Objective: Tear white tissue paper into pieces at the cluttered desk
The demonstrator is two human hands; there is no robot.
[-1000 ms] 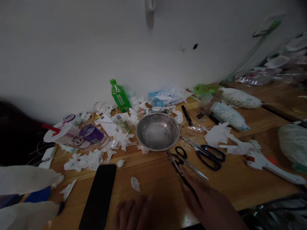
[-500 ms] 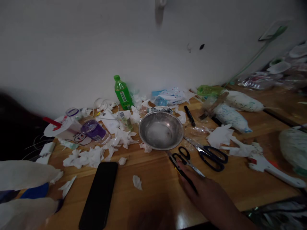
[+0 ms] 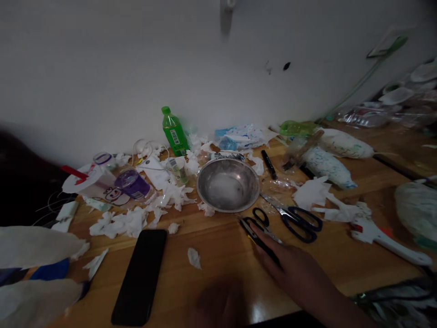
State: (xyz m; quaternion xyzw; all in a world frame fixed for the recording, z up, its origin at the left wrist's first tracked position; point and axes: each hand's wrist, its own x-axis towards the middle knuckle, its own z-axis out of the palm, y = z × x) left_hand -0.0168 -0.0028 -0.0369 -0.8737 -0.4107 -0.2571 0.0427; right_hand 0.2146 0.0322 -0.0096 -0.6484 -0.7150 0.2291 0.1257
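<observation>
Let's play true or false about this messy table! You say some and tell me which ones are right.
The bottle stands upright by the wall. True.
The bowl is upside down. False: it sits open side up.
The right hand touches the phone. False: it rests on a black tool; the phone lies apart, to the left.
Small scissors and big scissors lie near the bowl. True.

Wooden tabletop (image 3: 221, 243), black phone (image 3: 140, 275) left of the left hand (image 3: 218, 305), small scissors (image 3: 258, 224) under fingertips of the right hand (image 3: 293, 273), larger scissors (image 3: 297, 219) just right of them, steel bowl (image 3: 228, 184) beyond, torn tissue scraps (image 3: 119, 223) past the phone
</observation>
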